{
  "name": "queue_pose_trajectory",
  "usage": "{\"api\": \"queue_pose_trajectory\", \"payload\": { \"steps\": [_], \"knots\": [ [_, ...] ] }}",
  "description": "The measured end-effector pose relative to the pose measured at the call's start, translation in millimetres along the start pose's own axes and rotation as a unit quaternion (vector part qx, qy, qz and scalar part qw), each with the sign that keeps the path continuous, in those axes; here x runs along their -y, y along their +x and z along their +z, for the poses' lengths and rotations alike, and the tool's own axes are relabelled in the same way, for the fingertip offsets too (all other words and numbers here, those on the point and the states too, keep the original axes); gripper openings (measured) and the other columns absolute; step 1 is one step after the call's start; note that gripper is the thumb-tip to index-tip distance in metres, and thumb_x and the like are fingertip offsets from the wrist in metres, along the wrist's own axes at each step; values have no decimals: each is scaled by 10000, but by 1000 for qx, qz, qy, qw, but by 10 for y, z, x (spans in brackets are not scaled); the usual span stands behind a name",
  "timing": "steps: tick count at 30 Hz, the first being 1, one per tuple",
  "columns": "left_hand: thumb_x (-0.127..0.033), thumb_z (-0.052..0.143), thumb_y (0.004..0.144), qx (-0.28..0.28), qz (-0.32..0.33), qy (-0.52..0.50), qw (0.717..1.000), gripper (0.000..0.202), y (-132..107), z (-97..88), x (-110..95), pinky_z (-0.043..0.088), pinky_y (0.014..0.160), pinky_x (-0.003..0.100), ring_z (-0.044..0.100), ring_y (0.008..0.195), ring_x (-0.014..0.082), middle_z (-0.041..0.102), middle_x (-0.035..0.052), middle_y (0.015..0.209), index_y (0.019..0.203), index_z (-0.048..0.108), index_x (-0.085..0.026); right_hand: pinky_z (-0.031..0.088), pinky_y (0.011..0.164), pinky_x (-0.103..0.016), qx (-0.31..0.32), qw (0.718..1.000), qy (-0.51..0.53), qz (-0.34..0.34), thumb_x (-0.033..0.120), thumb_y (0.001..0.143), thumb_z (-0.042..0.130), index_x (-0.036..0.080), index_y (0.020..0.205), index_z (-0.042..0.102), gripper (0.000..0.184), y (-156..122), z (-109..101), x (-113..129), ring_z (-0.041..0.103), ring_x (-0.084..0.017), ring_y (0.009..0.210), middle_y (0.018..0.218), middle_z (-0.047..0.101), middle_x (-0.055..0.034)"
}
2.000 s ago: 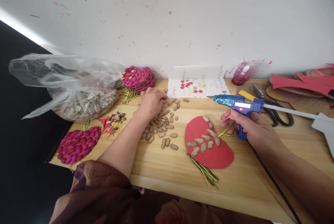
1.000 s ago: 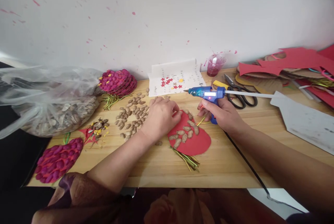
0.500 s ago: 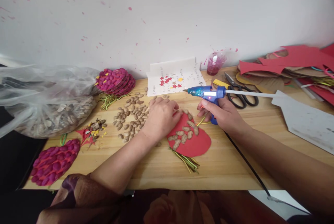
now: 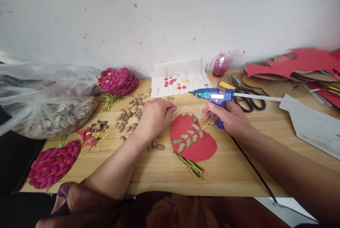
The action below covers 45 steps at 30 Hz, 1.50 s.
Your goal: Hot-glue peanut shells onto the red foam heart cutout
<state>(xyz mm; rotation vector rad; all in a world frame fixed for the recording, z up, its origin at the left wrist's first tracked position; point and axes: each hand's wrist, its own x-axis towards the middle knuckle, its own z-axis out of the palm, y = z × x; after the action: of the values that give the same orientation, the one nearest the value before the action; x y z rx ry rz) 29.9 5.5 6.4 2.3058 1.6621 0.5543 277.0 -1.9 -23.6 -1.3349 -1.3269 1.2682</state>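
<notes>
My right hand [image 4: 231, 118] grips a blue hot glue gun [image 4: 214, 96] with its red light on and its nozzle pointing left, just above a red paper shape [image 4: 198, 143]. Several peanut shells [image 4: 187, 139] lie stuck on that shape, and green stems [image 4: 193, 166] stick out from its lower edge. My left hand [image 4: 154, 115] rests palm down, fingers curled, on the table left of the red shape, at the edge of a scatter of loose peanut shells [image 4: 126, 121]. Whether it holds a shell is hidden by the fingers.
A clear plastic bag of shells [image 4: 47, 105] fills the left. Magenta finished pieces sit in a stack [image 4: 118, 79] and singly at the front left [image 4: 51, 164]. Star paper [image 4: 177, 79], pink cup [image 4: 221, 65], scissors [image 4: 248, 96], red cutouts [image 4: 292, 63], grey board [image 4: 313, 127] and the gun's cord [image 4: 255, 173] lie right.
My left hand went from the shell pile to the red shape's top edge, then drew back left to the loose shells. The glue gun stayed nearly still above the shape.
</notes>
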Motion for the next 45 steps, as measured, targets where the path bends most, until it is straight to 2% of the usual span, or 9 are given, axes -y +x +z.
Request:
{"api": "queue_pose_trajectory", "payload": {
  "steps": [6, 11, 13, 18, 20, 28, 35, 42, 45],
  "knots": [
    [-410, 596, 968, -42, -7, -2, 999, 388, -7, -49, 43, 440, 653, 313, 612, 606, 178, 701, 28, 628, 675, 733, -196, 519, 540, -303, 0, 1000, 8, -2, 528, 854, 717, 216, 819, 709, 314, -10, 16, 22, 647, -171, 598, 772, 743, -50],
    [-260, 626, 944, -113, 4, -30, 993, 202, -10, -20, 114, 498, 811, 313, 713, 881, 211, 802, 52, 979, 1046, 796, -225, 520, 535, -298, -6, 1000, 10, -3, 529, 845, 728, 225, 808, 713, 306, -10, 16, 23, 671, -187, 644, 786, 744, -52],
    [-255, 649, 931, -127, 8, -37, 991, 206, -15, -14, 119, 497, 825, 305, 715, 901, 206, 802, 46, 1016, 1078, 791, -230, 521, 529, -299, -7, 1000, 10, -2, 535, 833, 736, 229, 798, 715, 309, -12, 15, 33, 672, -190, 641, 778, 744, -52],
    [-449, 619, 955, -95, -3, -12, 995, 380, -29, -51, 71, 417, 613, 288, 588, 571, 155, 692, 14, 607, 705, 748, -193, 522, 528, -297, -8, 1000, 9, -7, 522, 829, 742, 230, 782, 710, 297, -10, 23, 55, 662, -184, 619, 743, 735, -46],
    [-462, 588, 970, -82, -3, -10, 997, 433, -28, -53, 51, 386, 584, 288, 562, 548, 150, 654, 11, 566, 660, 712, -187, 521, 536, -295, -8, 1000, 9, -5, 514, 837, 735, 230, 790, 709, 289, -10, 24, 53, 660, -183, 622, 749, 738, -47],
    [-221, 565, 963, -67, 40, -57, 995, 201, -21, 75, 77, 481, 741, 289, 679, 756, 182, 763, 39, 824, 955, 762, -186, 516, 551, -281, 0, 1000, 17, -10, 465, 893, 688, 223, 838, 702, 249, -16, 8, -6, 667, -181, 669, 792, 735, -43],
    [-402, 580, 976, -54, 30, -8, 998, 362, -42, 56, 23, 436, 624, 287, 619, 630, 165, 707, 40, 672, 725, 719, -181, 514, 556, -294, 2, 1000, 14, -8, 445, 901, 671, 220, 819, 699, 242, -9, 12, 15, 665, -187, 643, 738, 728, -42],
    [-212, 570, 949, -72, 46, -70, 994, 222, -29, 109, 78, 538, 838, 335, 713, 905, 208, 783, 63, 999, 1081, 747, -203, 519, 556, -288, -1, 1000, 12, -8, 457, 890, 677, 206, 827, 692, 260, -25, 21, 34, 655, -177, 630, 742, 729, -42],
    [-220, 619, 927, -67, 64, -72, 993, 171, -28, 111, 66, 529, 826, 329, 700, 883, 204, 776, 62, 953, 1023, 759, -196, 521, 558, -280, -4, 1000, 18, -8, 453, 885, 686, 204, 835, 689, 255, -33, 23, 39, 672, -182, 678, 793, 733, -50]
  ]
}}
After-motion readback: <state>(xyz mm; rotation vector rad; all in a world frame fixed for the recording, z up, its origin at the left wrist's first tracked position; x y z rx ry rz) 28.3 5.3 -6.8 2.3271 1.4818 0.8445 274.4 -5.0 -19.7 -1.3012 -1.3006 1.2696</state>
